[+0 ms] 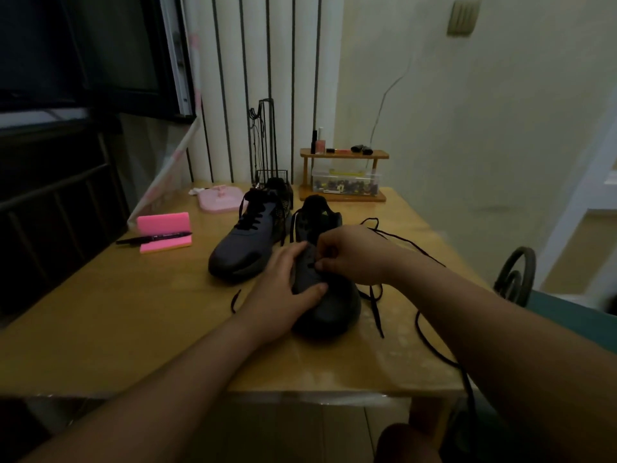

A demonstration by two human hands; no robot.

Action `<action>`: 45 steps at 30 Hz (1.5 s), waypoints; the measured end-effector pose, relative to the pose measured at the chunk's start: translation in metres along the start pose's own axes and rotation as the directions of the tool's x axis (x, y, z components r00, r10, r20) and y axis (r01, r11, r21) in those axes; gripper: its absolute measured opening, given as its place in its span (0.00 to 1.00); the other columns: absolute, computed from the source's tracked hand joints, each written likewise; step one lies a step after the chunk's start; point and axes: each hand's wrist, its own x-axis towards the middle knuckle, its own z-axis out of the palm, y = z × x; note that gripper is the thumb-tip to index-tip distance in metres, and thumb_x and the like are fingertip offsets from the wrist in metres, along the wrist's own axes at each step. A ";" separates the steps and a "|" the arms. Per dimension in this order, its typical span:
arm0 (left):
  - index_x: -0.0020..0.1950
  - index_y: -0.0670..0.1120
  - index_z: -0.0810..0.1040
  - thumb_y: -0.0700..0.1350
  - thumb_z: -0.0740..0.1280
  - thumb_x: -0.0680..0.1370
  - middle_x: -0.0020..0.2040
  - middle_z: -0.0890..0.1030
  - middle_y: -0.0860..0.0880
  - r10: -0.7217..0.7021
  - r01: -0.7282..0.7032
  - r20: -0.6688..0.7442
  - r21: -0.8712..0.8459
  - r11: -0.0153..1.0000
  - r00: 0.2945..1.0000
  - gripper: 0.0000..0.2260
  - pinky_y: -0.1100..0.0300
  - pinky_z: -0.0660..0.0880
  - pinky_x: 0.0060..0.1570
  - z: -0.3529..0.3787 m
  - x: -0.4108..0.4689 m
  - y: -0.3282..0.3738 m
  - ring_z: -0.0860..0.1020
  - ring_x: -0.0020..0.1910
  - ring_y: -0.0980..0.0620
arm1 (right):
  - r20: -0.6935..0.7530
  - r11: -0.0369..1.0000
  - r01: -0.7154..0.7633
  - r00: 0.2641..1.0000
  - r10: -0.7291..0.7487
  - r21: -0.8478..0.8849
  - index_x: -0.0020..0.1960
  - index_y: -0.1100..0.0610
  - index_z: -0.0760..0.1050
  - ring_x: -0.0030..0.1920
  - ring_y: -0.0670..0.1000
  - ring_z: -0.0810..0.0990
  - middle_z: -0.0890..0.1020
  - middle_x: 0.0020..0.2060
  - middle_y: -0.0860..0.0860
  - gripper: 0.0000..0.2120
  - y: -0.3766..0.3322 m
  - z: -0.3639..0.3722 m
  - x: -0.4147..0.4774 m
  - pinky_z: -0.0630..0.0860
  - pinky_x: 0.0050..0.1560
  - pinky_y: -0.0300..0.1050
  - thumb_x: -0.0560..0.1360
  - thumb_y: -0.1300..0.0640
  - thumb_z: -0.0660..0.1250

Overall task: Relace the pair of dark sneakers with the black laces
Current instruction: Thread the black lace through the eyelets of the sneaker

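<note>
Two dark sneakers stand on the wooden table (117,329). The left sneaker (247,238) is laced with a black lace and nothing touches it. The right sneaker (329,305) sits nearer to me, toe toward me. My left hand (282,295) grips its left side, thumb over the toe area. My right hand (354,255) pinches the black lace (430,332) at the lower eyelets. That lace trails loose over the table to the right and hangs over the front edge. One lace end (235,300) lies left of my left hand.
A pink holder (163,225) with a black marker (153,237) stands at the left. A pink tray (220,199) lies behind it. A wire stand (267,145) and a wooden shelf (344,155) with small bottles and a clear box stand at the back. A chair (516,275) is at the right.
</note>
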 end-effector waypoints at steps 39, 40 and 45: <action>0.61 0.60 0.75 0.59 0.70 0.78 0.58 0.68 0.59 0.122 -0.061 -0.143 0.370 0.927 0.982 0.13 0.45 0.67 0.69 0.000 -0.006 0.021 0.70 0.62 0.57 | 0.009 0.823 -0.349 0.922 0.386 0.448 0.52 0.55 0.79 0.41 0.53 0.83 0.84 0.43 0.55 0.21 0.013 0.023 -0.036 0.79 0.42 0.50 0.81 0.37 0.64; 0.61 0.60 0.75 0.59 0.69 0.78 0.58 0.69 0.58 0.108 -0.054 -0.129 0.361 0.931 0.986 0.13 0.45 0.68 0.68 0.000 -0.005 0.024 0.70 0.61 0.57 | -0.022 0.845 -0.324 0.930 0.367 0.426 0.50 0.54 0.79 0.40 0.52 0.82 0.83 0.42 0.54 0.18 0.012 0.022 -0.034 0.78 0.41 0.49 0.82 0.39 0.65; 0.63 0.58 0.74 0.67 0.69 0.76 0.60 0.68 0.57 0.005 0.030 -0.101 0.342 0.939 0.995 0.21 0.45 0.72 0.66 0.006 -0.002 0.032 0.71 0.63 0.53 | -0.108 0.852 -0.212 0.949 0.297 0.478 0.45 0.57 0.78 0.36 0.49 0.77 0.80 0.38 0.53 0.12 0.008 0.021 -0.041 0.73 0.35 0.45 0.83 0.51 0.67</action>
